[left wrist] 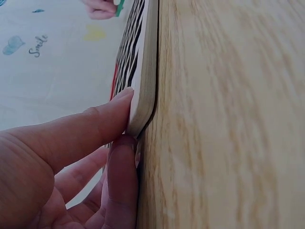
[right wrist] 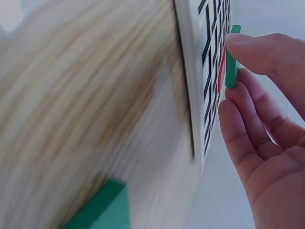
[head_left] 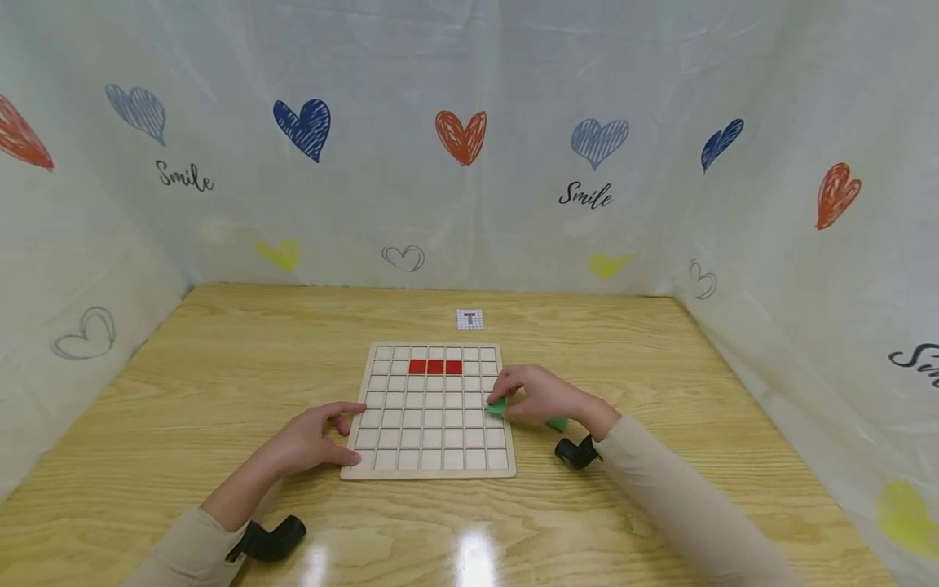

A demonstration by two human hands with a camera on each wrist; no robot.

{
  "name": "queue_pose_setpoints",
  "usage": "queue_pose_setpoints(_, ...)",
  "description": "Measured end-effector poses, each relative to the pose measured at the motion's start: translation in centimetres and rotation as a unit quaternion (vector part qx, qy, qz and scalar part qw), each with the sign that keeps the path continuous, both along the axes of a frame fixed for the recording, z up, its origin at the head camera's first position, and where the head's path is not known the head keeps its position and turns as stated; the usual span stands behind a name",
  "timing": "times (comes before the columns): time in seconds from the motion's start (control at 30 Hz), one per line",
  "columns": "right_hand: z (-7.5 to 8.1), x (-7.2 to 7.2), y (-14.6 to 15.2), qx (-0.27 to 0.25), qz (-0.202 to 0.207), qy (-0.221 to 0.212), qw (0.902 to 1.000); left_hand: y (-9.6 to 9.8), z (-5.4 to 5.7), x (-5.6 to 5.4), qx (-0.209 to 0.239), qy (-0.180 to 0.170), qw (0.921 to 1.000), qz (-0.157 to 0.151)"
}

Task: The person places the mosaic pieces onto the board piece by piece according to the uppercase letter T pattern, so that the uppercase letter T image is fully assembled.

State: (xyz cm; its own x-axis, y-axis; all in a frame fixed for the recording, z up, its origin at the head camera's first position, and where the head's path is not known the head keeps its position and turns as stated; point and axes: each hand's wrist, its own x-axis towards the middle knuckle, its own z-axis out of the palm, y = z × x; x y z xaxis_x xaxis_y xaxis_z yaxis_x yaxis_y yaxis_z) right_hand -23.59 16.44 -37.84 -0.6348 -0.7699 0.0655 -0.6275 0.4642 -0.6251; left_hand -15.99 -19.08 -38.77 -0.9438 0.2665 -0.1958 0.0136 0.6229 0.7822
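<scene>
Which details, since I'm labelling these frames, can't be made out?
Head view: card, print too small to read fully.
Right wrist view: loose green tile, cut off by bottom edge.
Left wrist view: red tiles, uncountable at edge-on angle.
Left wrist view: right hand, partly cut off by top edge.

Wall sheet [head_left: 513, 220], left: black script "Smile"
Wall sheet, right of middle: "Smile" again
Wall sheet, far right: "Sm", rest cut off
</scene>
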Motion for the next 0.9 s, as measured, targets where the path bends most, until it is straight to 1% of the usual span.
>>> queue_pose_setpoints(0.23,0.2,-0.6,-1.6,0.005,-0.012,-0.016,0.9998,0.0,-0.1,-0.1,0.002,-0.003,1.0000,0.003)
queue_pose_setpoints(0.37,0.2,-1.1,-2.4,-0.004,0.003,-0.014,0.9999,-0.1,0.0,0.0,0.006,0.001,1.0000,-0.002)
queue_pose_setpoints(0.47,0.2,-1.6,-3.0,-0.009,0.008,-0.012,0.9999,-0.1,0.1,0.0,0.006,0.002,1.0000,-0.004)
queue_pose_setpoints(0.6,0.2,-2.0,-3.7,-0.007,0.003,-0.016,0.9998,-0.1,-0.1,-0.2,0.002,0.000,1.0000,-0.004)
queue_pose_setpoints(0.7,0.4,-2.2,-4.3,-0.007,0.012,-0.014,0.9998,-0.1,-0.2,-0.3,-0.001,0.001,1.0000,-0.006)
queue_pose_setpoints(0.9,0.4,-2.9,-5.6,-0.015,0.017,-0.023,0.9995,-0.1,0.0,0.0,0.001,-0.002,1.0000,-0.007)
